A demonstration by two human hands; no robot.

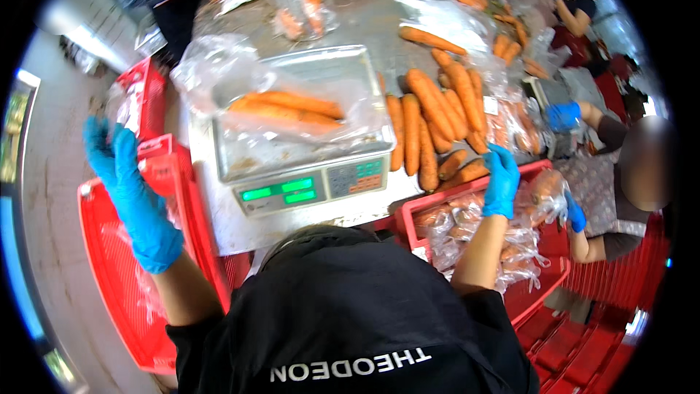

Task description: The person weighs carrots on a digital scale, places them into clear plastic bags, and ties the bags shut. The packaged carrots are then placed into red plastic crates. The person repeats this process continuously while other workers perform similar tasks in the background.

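Observation:
My left hand (131, 191), in a blue glove, is raised above a red plastic crate (126, 295) at the left, fingers apart and holding nothing. On the steel pan of a digital scale (306, 158), a clear plastic bag (219, 65) lies with a few carrots (290, 109) inside. The scale's green display is lit. My right hand (500, 183), also gloved in blue, is by the right end of a pile of loose carrots (432, 115), above the rim of another red crate (407, 224). Its fingers are bent, and whether they grip a carrot is hidden.
Bagged carrots (465, 219) fill the right crate, where a co-worker's gloved hand (574, 212) holds a bag of carrots (547, 189). More bags (306, 11) lie across the metal table (361, 16). Other people work at its far side. Red crates (569, 350) stand at lower right.

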